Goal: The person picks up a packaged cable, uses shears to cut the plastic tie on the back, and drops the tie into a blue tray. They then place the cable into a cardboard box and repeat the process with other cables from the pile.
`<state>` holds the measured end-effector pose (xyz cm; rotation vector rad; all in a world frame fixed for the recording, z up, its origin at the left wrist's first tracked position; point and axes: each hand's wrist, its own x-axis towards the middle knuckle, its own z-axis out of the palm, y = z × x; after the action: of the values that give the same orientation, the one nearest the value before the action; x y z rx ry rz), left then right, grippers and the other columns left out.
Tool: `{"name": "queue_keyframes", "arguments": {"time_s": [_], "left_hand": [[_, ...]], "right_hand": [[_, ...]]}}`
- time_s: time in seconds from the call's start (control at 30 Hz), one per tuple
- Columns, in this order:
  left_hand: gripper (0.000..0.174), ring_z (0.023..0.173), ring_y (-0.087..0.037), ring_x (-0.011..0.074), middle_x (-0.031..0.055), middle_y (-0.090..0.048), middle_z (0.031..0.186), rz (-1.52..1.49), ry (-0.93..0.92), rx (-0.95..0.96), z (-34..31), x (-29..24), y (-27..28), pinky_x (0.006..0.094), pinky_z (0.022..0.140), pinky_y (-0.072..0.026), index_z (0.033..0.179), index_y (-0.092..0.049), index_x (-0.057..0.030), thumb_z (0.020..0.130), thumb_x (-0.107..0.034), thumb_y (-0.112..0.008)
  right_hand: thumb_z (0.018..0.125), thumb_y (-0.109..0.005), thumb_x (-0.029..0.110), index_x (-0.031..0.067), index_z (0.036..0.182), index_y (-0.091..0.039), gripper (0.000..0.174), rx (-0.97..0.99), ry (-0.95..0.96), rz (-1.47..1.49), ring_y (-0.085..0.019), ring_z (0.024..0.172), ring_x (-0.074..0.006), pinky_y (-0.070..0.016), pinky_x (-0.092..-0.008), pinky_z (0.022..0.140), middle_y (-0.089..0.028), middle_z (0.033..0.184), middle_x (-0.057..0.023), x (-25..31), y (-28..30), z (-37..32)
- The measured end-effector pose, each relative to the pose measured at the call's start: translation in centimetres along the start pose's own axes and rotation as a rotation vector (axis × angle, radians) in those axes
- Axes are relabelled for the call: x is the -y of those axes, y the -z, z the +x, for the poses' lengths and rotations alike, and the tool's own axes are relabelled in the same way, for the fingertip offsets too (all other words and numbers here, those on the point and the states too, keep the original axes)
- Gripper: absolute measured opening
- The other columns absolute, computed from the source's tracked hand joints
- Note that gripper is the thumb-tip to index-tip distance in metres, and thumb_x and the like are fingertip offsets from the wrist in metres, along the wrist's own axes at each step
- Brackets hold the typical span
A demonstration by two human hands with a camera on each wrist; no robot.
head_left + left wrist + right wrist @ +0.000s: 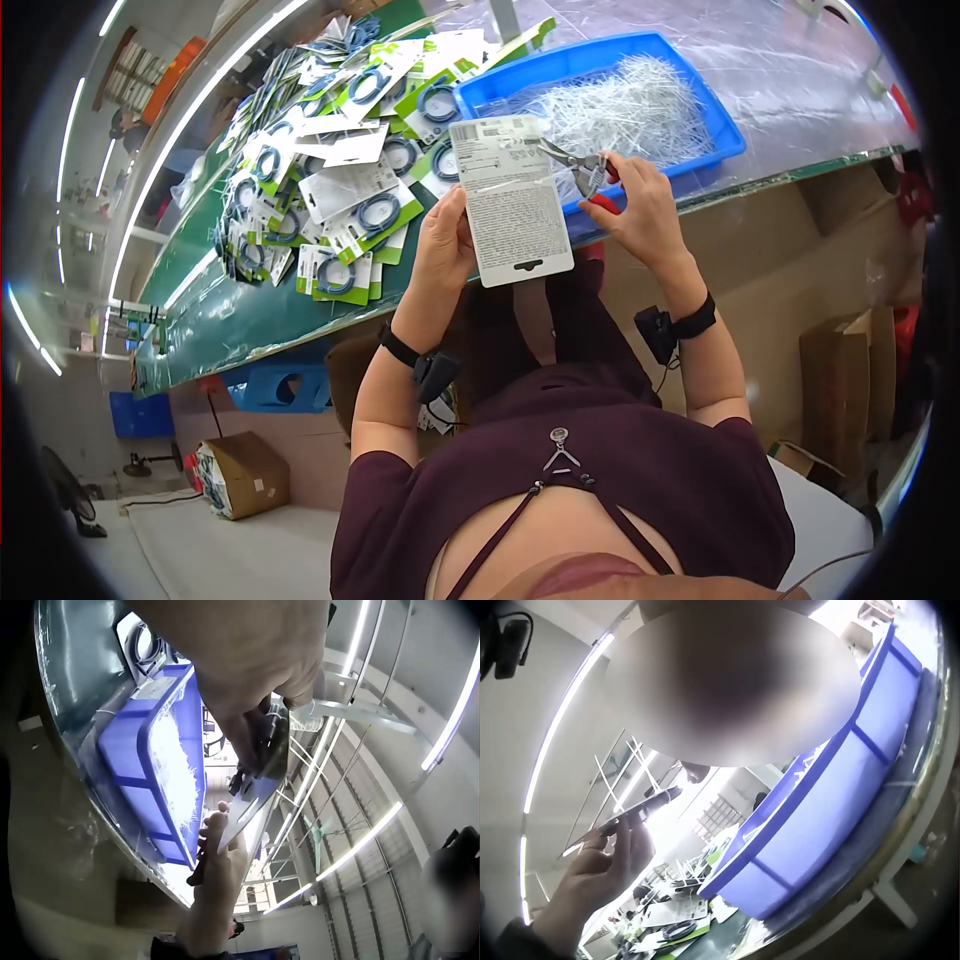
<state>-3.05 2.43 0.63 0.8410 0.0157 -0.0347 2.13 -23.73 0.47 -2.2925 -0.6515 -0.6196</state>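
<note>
My left hand (445,240) grips the left edge of a white blister card (515,215), its printed back turned up and its hanging slot toward my body. From the right, my right hand (645,205) holds small cutting pliers (582,170) with red handles, their metal tips at the card's upper right edge. In the right wrist view the card (641,810) shows nearly edge-on above the left hand (600,874); the right hand's own work is blurred there. The left wrist view shows the right hand (221,874) beside the card's lower corner.
A blue tray (728,135) stands beyond my right hand, filled with thin white plastic strips (635,105). To the left, many carded cable packs (375,215) lie piled on the green-topped table (215,330). Cardboard boxes (835,370) stand on the floor at right.
</note>
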Motion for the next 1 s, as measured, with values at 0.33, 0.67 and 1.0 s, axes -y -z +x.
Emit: {"name": "queue_keyframes", "arguments": {"time_s": [0.33, 0.67, 1.0], "left_hand": [[0.041, 0.089, -0.067, 0.013, 0.0091, -0.067, 0.109, 0.048, 0.071, 0.099, 1.0, 1.7, -1.2, 0.0251, 0.075, -0.0573, 0.128, -0.052, 0.0043, 0.099, -0.024, -0.055], [0.042, 0.091, -0.067, 0.0135, 0.0098, -0.067, 0.11, 0.115, 0.091, 0.1, 1.5, 2.0, -1.2, 0.0266, 0.078, -0.0562, 0.13, -0.051, 0.0057, 0.099, -0.023, -0.054], [0.033, 0.092, -0.067, 0.0164, 0.0101, -0.068, 0.106, -0.009, 0.066, -0.03, 3.3, 3.4, 0.3, 0.0295, 0.081, -0.0568, 0.119, -0.057, 0.0047, 0.099, -0.021, -0.053]], "right_hand": [[0.072, -0.08, 0.027, 0.0062, 0.124, -0.057, 0.061, 0.079, 0.051, -0.078, -0.056, 0.093, -0.0244, -0.0408, -0.0374, 0.087, -0.062, 0.096, -0.0063, -0.7, 2.1, 0.3], [0.073, -0.079, 0.029, 0.0023, 0.117, -0.061, 0.054, 0.077, 0.047, -0.036, -0.06, 0.092, -0.0295, -0.0465, -0.0388, 0.083, -0.065, 0.096, -0.0109, -1.5, 1.2, 0.2], [0.075, -0.078, 0.031, 0.0017, 0.12, -0.059, 0.057, 0.222, -0.168, -0.017, -0.059, 0.095, -0.0284, -0.0452, -0.0381, 0.084, -0.064, 0.099, -0.0103, -2.6, 1.0, -1.6]]}}
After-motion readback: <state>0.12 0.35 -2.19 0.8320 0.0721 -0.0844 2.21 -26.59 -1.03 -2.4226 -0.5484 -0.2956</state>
